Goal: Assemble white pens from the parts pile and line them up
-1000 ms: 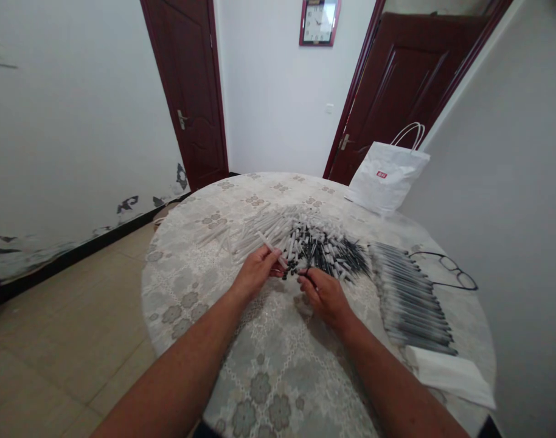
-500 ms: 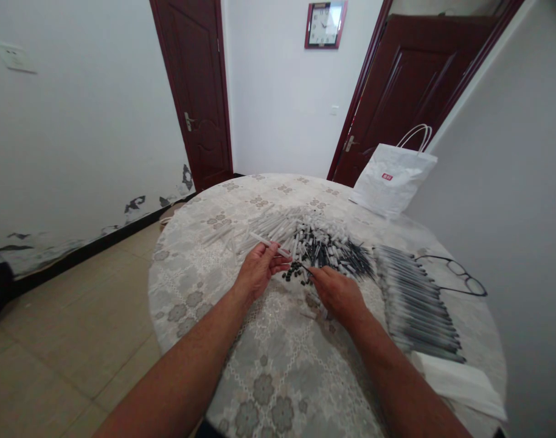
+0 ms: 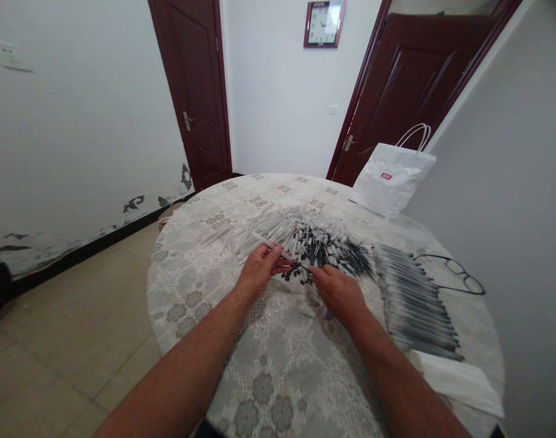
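Observation:
My left hand pinches a pale, see-through pen barrel between thumb and fingers, its far end slanting up to the left. In my right hand is a thin black rod, perhaps a pen refill; its tip meets or nearly meets the barrel's near end. Just beyond both hands lies a heap of loose pale barrels and black-and-white pen parts. Small black plugs are scattered between the hands, partly hidden by the fingers.
Finished-looking pens lie in a row on the right, with eyeglasses beyond and a folded white packet nearer. A white paper bag stands at the back right of the round table, which has a patterned tablecloth.
The pen barrel in my left hand has shifted slightly right and down, bringing its near end closer to the black rod. My right hand has hardly moved.

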Tool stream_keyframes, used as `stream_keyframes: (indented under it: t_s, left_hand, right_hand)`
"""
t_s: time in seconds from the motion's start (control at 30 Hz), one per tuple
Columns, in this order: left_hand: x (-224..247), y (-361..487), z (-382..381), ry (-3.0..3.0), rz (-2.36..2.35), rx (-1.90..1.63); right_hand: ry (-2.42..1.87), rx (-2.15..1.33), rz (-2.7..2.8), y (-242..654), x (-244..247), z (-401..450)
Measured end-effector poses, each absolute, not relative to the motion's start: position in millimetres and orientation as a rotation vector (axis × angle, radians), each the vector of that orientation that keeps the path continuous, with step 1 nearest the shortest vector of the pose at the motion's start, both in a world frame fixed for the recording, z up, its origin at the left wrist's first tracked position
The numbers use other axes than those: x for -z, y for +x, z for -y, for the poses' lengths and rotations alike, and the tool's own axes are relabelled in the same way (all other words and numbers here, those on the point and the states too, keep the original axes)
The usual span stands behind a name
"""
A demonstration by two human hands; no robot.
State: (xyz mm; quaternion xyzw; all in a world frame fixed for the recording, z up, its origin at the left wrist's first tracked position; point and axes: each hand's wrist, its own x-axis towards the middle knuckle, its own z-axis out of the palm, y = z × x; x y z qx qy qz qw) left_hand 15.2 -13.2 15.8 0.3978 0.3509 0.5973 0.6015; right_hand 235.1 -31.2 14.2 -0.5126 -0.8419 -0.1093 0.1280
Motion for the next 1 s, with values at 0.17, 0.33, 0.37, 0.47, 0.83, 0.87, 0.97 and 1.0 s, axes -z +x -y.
stream_keyframes:
  t_s: [0.17, 0.33, 0.37, 0.47, 0.83, 0.87, 0.97, 1.0]
  left_hand:
    - [-12.5, 17.3, 12.7, 0.943, -0.873, -1.375]
    - [-11.5, 16.0, 10.5, 0.899, -0.942, -1.434]
    - [-11.1, 15.7, 10.1, 0.889, -0.951, -1.44]
    - [-8.9, 15.9, 9.5, 0.864, -0.958, -1.44]
    - [-3.6, 24.7, 20.1, 0.828, -0.753, -1.137]
    - [-4.4, 25.4, 21.5, 0.813, -0.732, -1.104]
    - [-7.1, 27.4, 26.0, 0.782, -0.67, -1.016]
    - [-8.0, 27.9, 27.4, 0.774, -0.656, -0.996]
  right_hand:
    - [-1.496, 0.253, 2.43, 233.2, -12.2, 30.7]
    - [-1.425, 0.149, 2.447, 232.6, -9.5, 30.8]
    - [-1.401, 0.126, 2.454, 232.5, -8.3, 30.9]
    - [-1.316, 0.072, 2.462, 231.3, -4.9, 31.5]
    - [-1.068, -0.55, 1.978, 221.5, -17.8, 41.0]
    - [-1.085, -0.667, 1.913, 220.2, -17.2, 42.5]
    - [-1.077, -0.946, 1.715, 215.8, -14.1, 45.6]
    - [-1.064, -1.004, 1.667, 214.5, -13.2, 46.1]
